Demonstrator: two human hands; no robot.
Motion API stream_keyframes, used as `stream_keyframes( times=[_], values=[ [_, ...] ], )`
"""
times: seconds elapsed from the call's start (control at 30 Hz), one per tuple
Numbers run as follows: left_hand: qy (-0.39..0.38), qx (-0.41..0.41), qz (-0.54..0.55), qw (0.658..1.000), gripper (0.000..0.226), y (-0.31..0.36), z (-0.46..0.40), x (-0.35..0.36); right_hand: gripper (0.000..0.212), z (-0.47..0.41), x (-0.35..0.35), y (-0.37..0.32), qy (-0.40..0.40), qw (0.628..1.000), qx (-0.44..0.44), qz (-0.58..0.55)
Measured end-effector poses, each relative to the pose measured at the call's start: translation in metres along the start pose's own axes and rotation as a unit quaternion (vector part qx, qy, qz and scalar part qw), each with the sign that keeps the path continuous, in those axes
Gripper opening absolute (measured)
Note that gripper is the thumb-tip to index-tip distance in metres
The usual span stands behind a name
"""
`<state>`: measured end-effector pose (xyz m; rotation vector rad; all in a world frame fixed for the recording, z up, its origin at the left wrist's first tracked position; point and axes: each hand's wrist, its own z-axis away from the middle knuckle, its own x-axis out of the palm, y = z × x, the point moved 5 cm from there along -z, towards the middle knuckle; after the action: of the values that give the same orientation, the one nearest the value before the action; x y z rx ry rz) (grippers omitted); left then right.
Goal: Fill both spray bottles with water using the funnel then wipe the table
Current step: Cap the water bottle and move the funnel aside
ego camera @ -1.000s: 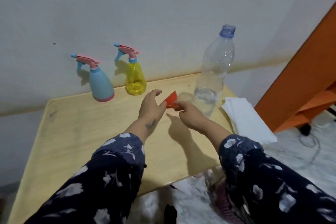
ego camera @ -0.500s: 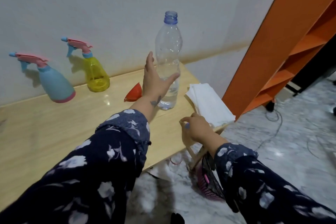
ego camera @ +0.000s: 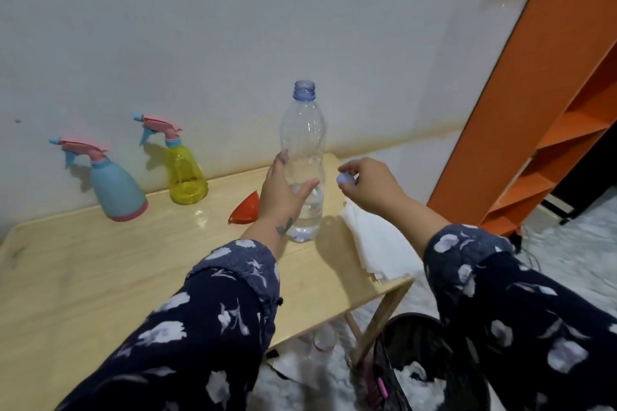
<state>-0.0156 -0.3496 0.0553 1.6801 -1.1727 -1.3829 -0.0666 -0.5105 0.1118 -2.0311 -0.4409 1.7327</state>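
Bare tabletop (ego camera: 100,277) lies open before both spray bottles (ego camera: 117,187); funnel (ego camera: 245,208) seemingly reachable.

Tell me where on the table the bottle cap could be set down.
The right hand pinches the cap. Bare room: the wide near-left tabletop, in front of the blue spray bottle and yellow spray bottle. Crowded: the far right corner, where the funnel, the water bottle held by the left hand, and the cloth sit.
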Motion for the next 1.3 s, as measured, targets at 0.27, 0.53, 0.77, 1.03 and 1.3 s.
stream_keyframes(
  times=[0.27, 0.53, 0.77, 1.03, 1.3],
  values=[
    [-0.018, -0.036, -0.005, 0.999, 0.078, 0.008, -0.002, -0.002, 0.033, -0.042, -0.099, -0.089, 0.123, 0.983, -0.131, -0.03],
    [-0.022, -0.053, 0.014, 0.998, 0.076, 0.013, -0.002, -0.003, 0.032, -0.059, -0.09, -0.129, 0.02, 0.981, -0.19, 0.032],
    [-0.02, -0.05, 0.007, 0.999, 0.073, 0.015, 0.001, -0.003, 0.028, -0.072, -0.088, -0.114, 0.016, 0.989, -0.139, -0.049],
    [-0.023, -0.047, -0.001, 0.999, 0.076, 0.012, -0.003, -0.003, 0.043, -0.07, -0.057, -0.091, -0.099, 0.926, -0.057, -0.359],
    [-0.016, -0.037, -0.016, 0.999, 0.078, 0.007, -0.004, -0.007, 0.038, -0.072, -0.042, -0.096, -0.029, 0.936, -0.063, -0.346]
  ],
)
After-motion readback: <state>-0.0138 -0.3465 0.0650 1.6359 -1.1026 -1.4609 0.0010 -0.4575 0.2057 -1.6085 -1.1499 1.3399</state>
